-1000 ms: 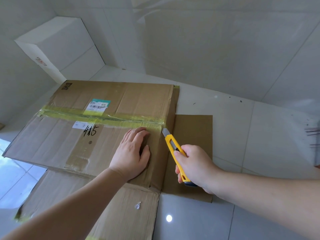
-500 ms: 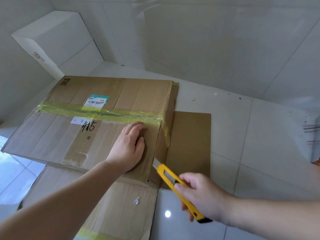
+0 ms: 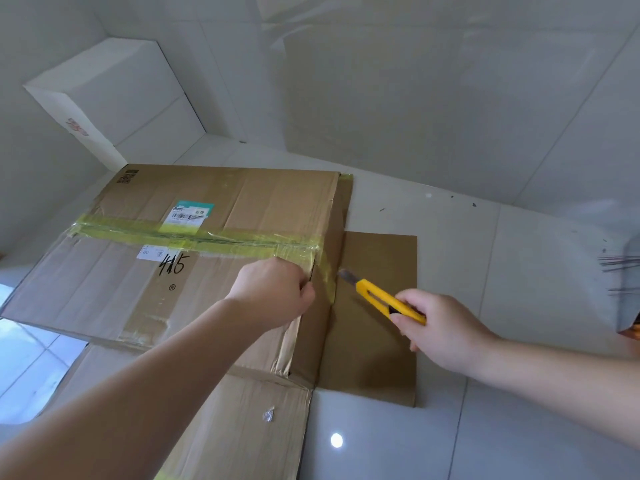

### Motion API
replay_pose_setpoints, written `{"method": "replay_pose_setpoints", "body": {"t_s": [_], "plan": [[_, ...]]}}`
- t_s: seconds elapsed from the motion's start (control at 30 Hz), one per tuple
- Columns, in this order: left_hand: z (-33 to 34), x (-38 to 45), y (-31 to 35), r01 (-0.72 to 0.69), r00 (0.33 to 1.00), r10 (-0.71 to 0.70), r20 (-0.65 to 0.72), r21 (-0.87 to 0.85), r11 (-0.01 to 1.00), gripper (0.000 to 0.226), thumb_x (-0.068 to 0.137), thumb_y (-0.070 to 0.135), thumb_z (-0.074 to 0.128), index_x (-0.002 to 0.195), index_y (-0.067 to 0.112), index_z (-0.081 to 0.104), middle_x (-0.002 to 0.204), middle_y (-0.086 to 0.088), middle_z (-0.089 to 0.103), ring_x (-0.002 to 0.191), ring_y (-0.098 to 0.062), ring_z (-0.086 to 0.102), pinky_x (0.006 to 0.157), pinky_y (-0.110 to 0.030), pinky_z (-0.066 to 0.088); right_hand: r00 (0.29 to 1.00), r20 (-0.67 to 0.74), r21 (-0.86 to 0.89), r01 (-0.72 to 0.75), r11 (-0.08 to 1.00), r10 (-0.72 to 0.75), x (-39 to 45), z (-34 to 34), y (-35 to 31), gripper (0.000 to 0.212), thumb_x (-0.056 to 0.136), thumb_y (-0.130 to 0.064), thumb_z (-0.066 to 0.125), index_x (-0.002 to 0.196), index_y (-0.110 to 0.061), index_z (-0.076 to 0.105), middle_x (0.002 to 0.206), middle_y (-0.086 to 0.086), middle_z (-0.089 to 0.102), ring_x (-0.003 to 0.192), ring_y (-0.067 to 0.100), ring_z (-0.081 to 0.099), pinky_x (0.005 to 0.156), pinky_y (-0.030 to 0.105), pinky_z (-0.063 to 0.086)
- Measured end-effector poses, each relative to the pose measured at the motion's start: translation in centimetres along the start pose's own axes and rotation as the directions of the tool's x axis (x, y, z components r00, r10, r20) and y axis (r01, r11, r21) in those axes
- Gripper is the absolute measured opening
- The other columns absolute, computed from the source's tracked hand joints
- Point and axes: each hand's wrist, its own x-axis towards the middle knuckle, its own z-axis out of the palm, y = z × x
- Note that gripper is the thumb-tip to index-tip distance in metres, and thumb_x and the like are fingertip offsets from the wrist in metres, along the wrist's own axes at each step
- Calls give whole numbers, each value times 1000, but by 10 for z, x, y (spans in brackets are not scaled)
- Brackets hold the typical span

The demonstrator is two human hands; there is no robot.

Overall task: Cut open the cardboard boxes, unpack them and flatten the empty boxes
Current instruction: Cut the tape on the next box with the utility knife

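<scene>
Cardboard box: brown, w/ yellow-green clear tape across top. Label: white, teal header, black barcode. Black handwritten "415" on a white sticker's edge. Knife: yellow body, grey blade. Floor: glossy pale grey tile. White box, red print.

The single head-worn wide-angle camera looks forward and steeply down from close above a taped cardboard box on the tiled floor, facing the wall corner.
</scene>
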Motion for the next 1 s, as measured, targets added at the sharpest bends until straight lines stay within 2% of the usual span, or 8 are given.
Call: {"method": "replay_pose_setpoints", "body": {"t_s": [0.1,0.17,0.23,0.37,0.47,0.57,0.8,1.0], "plan": [[0,-2,7,-49,999,47,21,65,997,35,90,29,37,56,20,38,60,5,44,52,-13,44,46,-25,34,987,-7,-105,157,982,-158,6,-2,-4,8,93,-26,54,98,-25,61,74,1,60,71,24,57,64,30,44],[1,-3,9,-53,998,51,24,65,997,35,91,26,37,57,20,36,61,5,41,56,-16,45,51,-26,37,978,-25,-233,197,952,-209,11,-3,-4,26,95,-28,50,120,-26,58,89,3,59,82,25,56,73,34,46],[1,-4,6,-63,998,63,-3,50,997,35,90,26,38,56,21,32,61,6,38,59,-17,45,52,-26,36,958,-35,-394,250,885,-286,16,-6,-4,39,97,-32,47,136,-32,48,94,-1,51,85,21,52,71,31,42],[2,-9,-2,-89,994,91,-61,36,995,35,89,27,39,56,23,28,60,7,35,57,-16,41,52,-27,32,888,25,-543,398,739,-460,21,-9,-10,44,93,-27,54,137,-31,50,96,4,47,84,25,50,69,32,40],[4,-9,-3,-90,993,91,-72,23,996,35,89,27,40,56,22,27,61,7,35,56,-15,41,50,-26,30,880,20,-557,403,726,-474,27,-6,-17,46,92,-25,55,138,-32,48,97,5,46,85,26,49,66,32,40],[7,-11,-1,-99,993,100,-67,19,995,36,90,27,40,57,23,27,63,7,36,59,-16,43,53,-27,35,883,13,-570,392,722,-469,32,-1,-20,47,93,-27,54,139,-34,45,100,5,44,88,26,49,64,32,40],[7,-13,2,-107,992,110,-62,38,994,30,89,28,39,60,22,34,70,5,45,62,-16,48,55,-26,41,924,-30,-586,293,756,-382,49,16,-32,48,97,-35,45,143,-36,33,107,3,44,98,23,45,71,28,36],[12,-13,4,-106,991,112,-71,93,990,25,89,30,38,67,21,45,69,7,45,58,-15,46,51,-24,35,923,-35,-578,295,761,-384,46,25,-29,48,99,-33,39,146,-30,31,106,5,49,96,26,44,72,32,39]]}}
